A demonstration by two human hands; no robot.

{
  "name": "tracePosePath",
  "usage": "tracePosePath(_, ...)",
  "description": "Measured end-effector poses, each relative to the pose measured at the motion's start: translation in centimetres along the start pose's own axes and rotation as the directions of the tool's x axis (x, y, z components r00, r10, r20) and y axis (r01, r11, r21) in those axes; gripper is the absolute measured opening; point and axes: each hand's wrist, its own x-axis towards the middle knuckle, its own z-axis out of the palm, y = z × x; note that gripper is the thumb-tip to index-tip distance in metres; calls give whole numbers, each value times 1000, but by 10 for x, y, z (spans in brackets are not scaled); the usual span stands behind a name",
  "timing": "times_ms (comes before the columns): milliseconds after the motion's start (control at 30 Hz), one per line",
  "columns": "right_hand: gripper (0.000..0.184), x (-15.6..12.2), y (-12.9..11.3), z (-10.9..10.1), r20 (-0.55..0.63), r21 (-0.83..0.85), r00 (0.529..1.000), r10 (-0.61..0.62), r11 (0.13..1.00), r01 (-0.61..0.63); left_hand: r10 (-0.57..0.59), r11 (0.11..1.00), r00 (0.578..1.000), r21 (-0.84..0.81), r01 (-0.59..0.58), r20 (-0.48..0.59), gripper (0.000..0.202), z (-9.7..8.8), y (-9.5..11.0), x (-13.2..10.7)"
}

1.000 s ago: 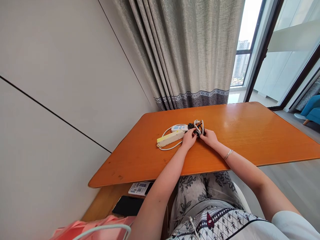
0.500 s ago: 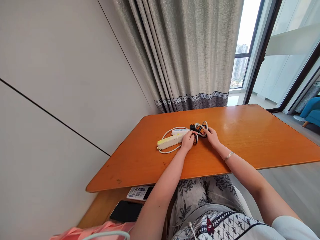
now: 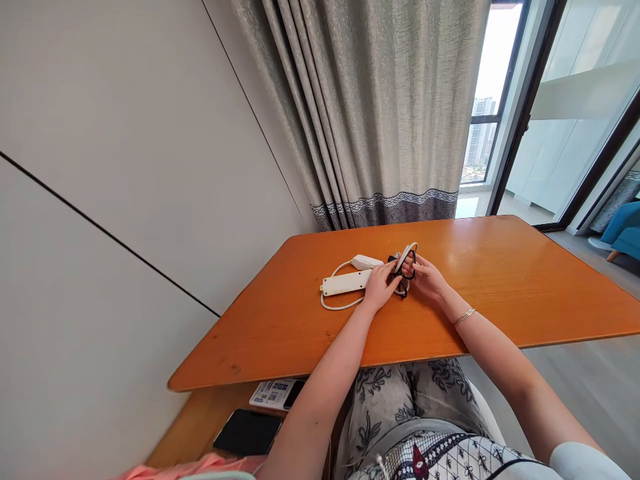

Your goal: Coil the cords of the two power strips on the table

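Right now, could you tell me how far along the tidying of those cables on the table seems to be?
Partly done. The black and white cable bundle is already looped, held between the left hand and right hand. The white power strip lies flat on the table, its white cord loose around it.

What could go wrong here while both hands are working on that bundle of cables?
The black and white cable bundle is pinched between the left hand and right hand, so the loops may slip and tangle further. The white cord seems to run on to the white power strip, so a hard pull could drag it across the orange table. The smaller white device behind it might get knocked too.
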Motion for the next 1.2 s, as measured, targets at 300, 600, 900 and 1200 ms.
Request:
tracePosePath(300, 48, -2, 2, 4, -149, -173, 988, -41, 985, 15, -80, 995, 996, -59, 78, -48, 28, -9, -7, 10)
tracePosePath(600, 42, 13, -20, -33, -473, -319, 813, -338, 926, 200, -356, 933, 881, -176, 314, -311, 40, -39, -44, 13)
tracePosePath(900, 30, 16, -46, -60, -653, -419, 535, -535, 845, 333, -572, 788, 761, -464, 405, -307, 51, -45, -48, 11)
tracePosePath(1200, 21, 9, -66, -77, -763, -496, 212, -610, 764, 413, -688, 688, 594, -636, 351, -417, 54, -57, -64, 15)
